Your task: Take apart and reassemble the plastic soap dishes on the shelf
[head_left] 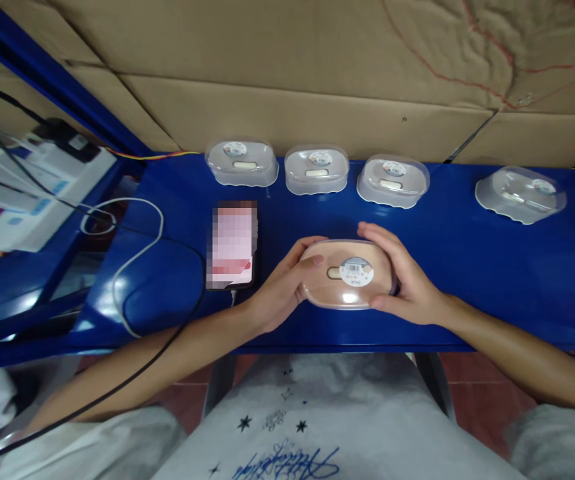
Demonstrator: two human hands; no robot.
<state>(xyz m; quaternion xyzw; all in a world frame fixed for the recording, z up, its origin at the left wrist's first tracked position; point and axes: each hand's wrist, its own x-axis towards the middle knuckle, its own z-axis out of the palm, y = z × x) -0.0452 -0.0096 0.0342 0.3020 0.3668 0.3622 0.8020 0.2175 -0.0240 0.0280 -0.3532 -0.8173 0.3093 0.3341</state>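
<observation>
A pinkish-beige oval plastic box (322, 288) with a clear lid and a round printed label on top is held between my two hands, over the front part of the blue table. My left hand (287, 283) grips its left end, thumb lying over the lid. Around the right end curves my right hand (410, 283), with the fingers along the far side and the thumb at the near edge. The box's underside and what it may contain are hidden.
Along the back of the blue table (177, 193) stand several clear-lidded pale boxes (316, 170). A phone (231, 245) on a charging cable lies left of my hands. A power strip (42, 200) with plugs is at far left; a black cable (167, 340) crosses my left forearm.
</observation>
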